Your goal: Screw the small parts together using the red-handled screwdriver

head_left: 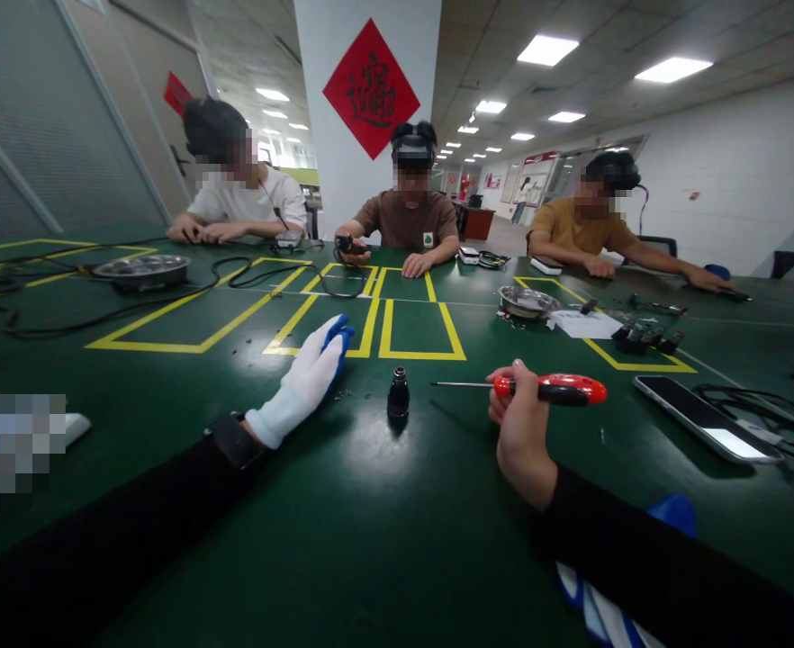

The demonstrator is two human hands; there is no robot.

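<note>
My left hand (306,382) wears a white glove with blue on the palm side and rests on the green table, fingers stretched out and close together, holding nothing I can see. Bare, my right hand (522,427) grips a red and black screwdriver (565,390), its shaft pointing left. Between the two hands a small black cone-shaped part (398,396) with a metal top stands upright on the table. Tiny pieces (344,394) lie beside my left hand.
A phone (708,418) and black cables (748,405) lie at the right, a glove (613,612) under my right forearm. Several black parts (644,337), a metal bowl (528,301) and paper (584,323) stand farther back. Three people sit across the table; another metal dish (141,270) is left.
</note>
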